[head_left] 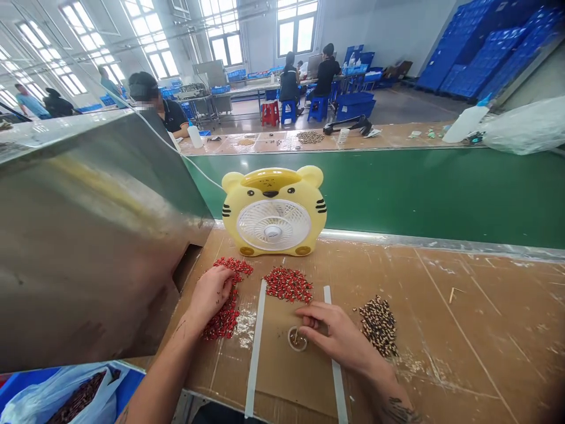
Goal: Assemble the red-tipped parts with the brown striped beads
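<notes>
My left hand is over the left pile of small red pieces, its fingers bent together at the pile. What lies between those fingertips is hidden. My right hand is closed, its fingers curled around a thin stick whose lower end is in a small round clear dish. That dish sits on a brown board edged by two pale tape strips. A second pile of red pieces is at the board's far end. To the right of my right hand is a pile of dark and tan pieces.
A yellow animal-faced fan stands behind the piles, before a green partition. A large metal box borders the left side. Below it is a blue bin with a plastic bag. Other people sit at tables beyond.
</notes>
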`<control>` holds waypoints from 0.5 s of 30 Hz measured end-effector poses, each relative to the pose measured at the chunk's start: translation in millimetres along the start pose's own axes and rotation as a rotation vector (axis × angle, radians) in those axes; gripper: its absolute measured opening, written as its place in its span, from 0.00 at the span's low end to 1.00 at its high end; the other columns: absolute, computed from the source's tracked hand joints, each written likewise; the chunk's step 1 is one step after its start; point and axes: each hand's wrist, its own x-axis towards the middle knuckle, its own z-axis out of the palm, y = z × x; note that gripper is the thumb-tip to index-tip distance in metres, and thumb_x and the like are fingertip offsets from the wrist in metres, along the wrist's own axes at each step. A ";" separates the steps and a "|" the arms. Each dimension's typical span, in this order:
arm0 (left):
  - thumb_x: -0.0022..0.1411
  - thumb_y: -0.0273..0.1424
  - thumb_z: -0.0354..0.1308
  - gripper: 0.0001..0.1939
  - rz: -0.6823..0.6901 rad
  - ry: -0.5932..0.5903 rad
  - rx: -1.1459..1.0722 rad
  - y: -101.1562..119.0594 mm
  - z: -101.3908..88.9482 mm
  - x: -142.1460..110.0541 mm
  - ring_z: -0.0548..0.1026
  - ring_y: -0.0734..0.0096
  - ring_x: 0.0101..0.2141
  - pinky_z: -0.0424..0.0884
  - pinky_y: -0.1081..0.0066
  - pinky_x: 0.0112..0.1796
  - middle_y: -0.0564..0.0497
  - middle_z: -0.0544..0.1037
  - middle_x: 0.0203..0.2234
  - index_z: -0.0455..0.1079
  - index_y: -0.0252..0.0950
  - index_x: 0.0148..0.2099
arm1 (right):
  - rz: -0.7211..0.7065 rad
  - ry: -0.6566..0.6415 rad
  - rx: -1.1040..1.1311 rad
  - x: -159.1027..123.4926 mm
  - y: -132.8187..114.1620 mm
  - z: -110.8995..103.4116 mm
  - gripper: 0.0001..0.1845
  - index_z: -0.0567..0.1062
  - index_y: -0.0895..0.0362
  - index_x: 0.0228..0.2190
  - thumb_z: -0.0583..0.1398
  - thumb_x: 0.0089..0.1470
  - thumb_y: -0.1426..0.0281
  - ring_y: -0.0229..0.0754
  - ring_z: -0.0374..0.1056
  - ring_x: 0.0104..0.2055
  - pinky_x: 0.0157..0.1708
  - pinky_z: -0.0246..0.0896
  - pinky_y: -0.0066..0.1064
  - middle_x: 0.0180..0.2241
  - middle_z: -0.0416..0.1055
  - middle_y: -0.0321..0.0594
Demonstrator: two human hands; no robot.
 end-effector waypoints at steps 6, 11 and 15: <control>0.67 0.24 0.48 0.14 0.097 -0.136 0.103 14.3 12.4 9.0 0.75 0.60 0.42 0.67 0.66 0.44 0.43 0.79 0.37 0.76 0.37 0.42 | 0.005 -0.014 0.001 0.8 -1.9 3.2 0.11 0.79 0.56 0.28 0.61 0.60 0.65 0.39 0.66 0.29 0.29 0.57 0.27 0.26 0.70 0.36; 0.64 0.22 0.49 0.13 0.141 -0.214 0.123 18.7 7.1 20.4 0.75 0.58 0.39 0.67 0.66 0.40 0.42 0.79 0.34 0.75 0.35 0.36 | -0.034 -0.026 0.022 -0.2 -1.4 3.7 0.08 0.79 0.57 0.28 0.63 0.58 0.70 0.38 0.66 0.29 0.28 0.56 0.26 0.26 0.71 0.36; 0.58 0.20 0.53 0.10 0.170 -0.290 0.114 17.7 0.9 24.4 0.75 0.59 0.35 0.65 0.68 0.35 0.45 0.78 0.29 0.74 0.36 0.31 | -0.115 -0.065 -0.015 -3.3 -2.8 3.0 0.07 0.78 0.57 0.29 0.62 0.59 0.71 0.38 0.67 0.30 0.30 0.57 0.26 0.26 0.72 0.36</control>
